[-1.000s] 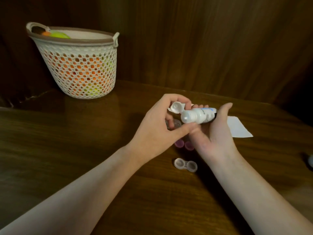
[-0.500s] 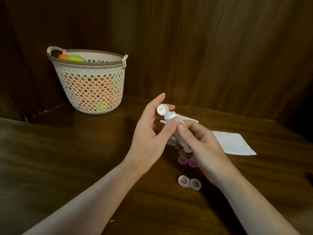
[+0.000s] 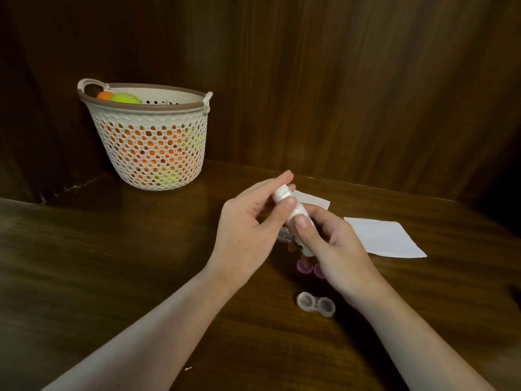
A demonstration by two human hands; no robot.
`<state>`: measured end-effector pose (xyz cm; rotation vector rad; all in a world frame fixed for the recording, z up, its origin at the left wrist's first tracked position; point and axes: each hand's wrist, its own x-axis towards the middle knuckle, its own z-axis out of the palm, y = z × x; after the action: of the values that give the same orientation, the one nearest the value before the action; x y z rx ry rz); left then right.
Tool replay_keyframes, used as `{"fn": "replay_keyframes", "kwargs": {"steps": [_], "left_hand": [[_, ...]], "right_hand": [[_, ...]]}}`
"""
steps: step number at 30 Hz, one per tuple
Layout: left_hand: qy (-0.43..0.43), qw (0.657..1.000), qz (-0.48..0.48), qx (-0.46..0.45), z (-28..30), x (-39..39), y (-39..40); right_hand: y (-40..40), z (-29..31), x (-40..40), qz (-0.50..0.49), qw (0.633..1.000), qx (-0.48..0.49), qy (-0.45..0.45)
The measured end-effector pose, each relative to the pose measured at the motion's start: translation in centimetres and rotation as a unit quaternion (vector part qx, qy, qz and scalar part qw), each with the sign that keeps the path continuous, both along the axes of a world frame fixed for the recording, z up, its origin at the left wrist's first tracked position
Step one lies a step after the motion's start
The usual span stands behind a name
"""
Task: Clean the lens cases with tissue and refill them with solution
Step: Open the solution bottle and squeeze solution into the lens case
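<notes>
Your right hand [image 3: 335,244] is wrapped around the lower body of the small white solution bottle [image 3: 293,213], fingers curled and pressed together on it, thumb laid up along its near side. The bottle leans up and to the left, cap end highest. Your left hand [image 3: 248,224] has that cap end: thumb tip pressing on the near side just below the cap, index finger stretched over the far side, the other fingers loosely curled beneath. The cap looks closed, ridges showing around it.

Both hands hover above the dark wooden table [image 3: 112,263], about mid-table. Right under your right hand, two pink lens case caps [image 3: 306,266] peek out on the wood, partly hidden by your palm. A clear ribbed piece [image 3: 282,236] shows between your hands behind the bottle; what it is, you can't tell from here. Nearer to you, the clear lens case [image 3: 315,304] lies flat, both wells open and facing up, apart from everything else.

To the right, a white tissue [image 3: 386,238] lies flat. A second tissue [image 3: 313,201] sticks out behind the bottle, mostly covered by your hands.

Far left, a cream mesh basket [image 3: 152,153] holds orange and green balls [image 3: 124,97].
</notes>
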<state>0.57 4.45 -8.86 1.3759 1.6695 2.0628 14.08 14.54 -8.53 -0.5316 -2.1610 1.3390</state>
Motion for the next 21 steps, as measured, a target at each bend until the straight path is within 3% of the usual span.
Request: {"fn": "replay_keyframes", "kwargs": {"steps": [10, 21], "left_hand": [[0.083, 0.993, 0.059, -0.056, 0.15, 0.14, 0.04], [0.087, 0.995, 0.032, -0.046, 0.39, 0.06, 0.02]], "right_hand": [[0.01, -0.55, -0.01, -0.008, 1.0, 0.002, 0.016], [-0.1, 0.07, -0.01, -0.02, 1.0, 0.022, 0.003]]}}
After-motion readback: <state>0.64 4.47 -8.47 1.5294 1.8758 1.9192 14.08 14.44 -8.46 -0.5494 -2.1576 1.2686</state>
